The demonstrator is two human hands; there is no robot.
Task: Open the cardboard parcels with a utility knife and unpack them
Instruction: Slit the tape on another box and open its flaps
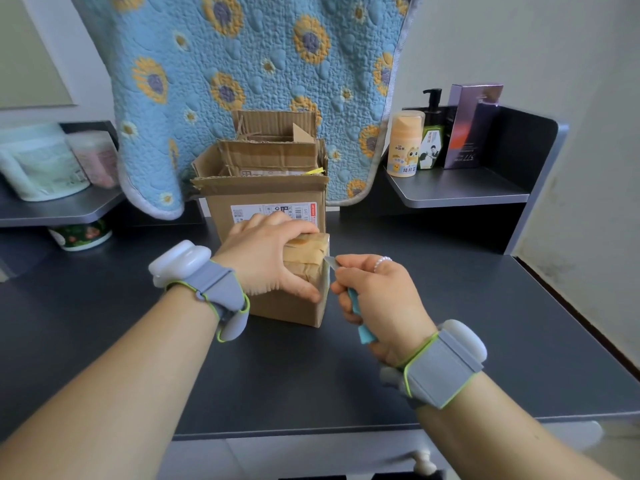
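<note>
my right hand (pixel 375 292) is curled round the blue utility knife (pixel 356 306), its handle running down toward my wrist and the blade tip pointing up-left, touching the upper right edge of the small parcel (pixel 294 292) where the tape wraps over. the parcel sits just left of that hand, on the worktop (pixel 450 341). my left hand (pixel 266 261) grips it from above, thumb on the near face, close to the blade. i judge the cut must run along that taped edge. behind stands a larger opened box (pixel 270 188).
</note>
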